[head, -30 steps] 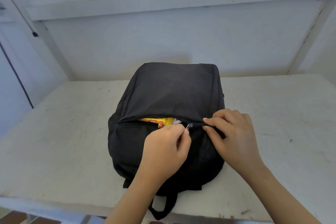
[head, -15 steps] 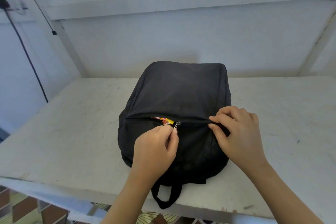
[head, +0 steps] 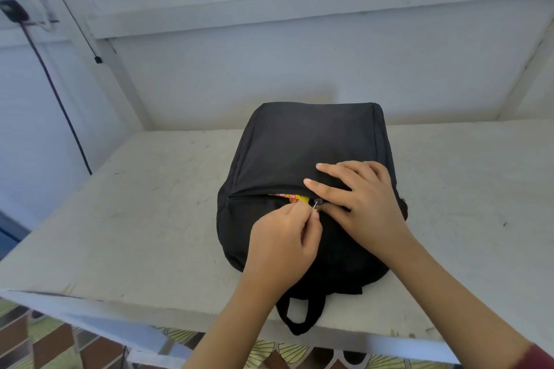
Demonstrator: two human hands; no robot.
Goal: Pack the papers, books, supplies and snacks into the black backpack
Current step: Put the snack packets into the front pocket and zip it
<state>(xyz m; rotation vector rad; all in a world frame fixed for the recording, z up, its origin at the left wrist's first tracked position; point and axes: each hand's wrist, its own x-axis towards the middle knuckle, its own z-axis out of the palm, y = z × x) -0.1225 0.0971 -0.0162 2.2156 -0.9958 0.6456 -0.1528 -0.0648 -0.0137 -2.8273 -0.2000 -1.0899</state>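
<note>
Zipper pull (head: 317, 204): pinched by left hand (head: 284, 243); unclosed gap runs toward 9 o'clock. Right hand (head: 364, 204) flat, pressing black backpack (head: 299, 144).

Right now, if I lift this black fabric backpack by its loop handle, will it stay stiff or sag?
Probably sags: the black fabric backpack creases under the right hand. Likely some heft, since it bulges. The yellow snack packet might slip through the unzipped gap.

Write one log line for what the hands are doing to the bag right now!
step: zipping | left hand: pinches zipper pull | right hand: presses black backpack | zip: partly open, snack packet showing
</note>
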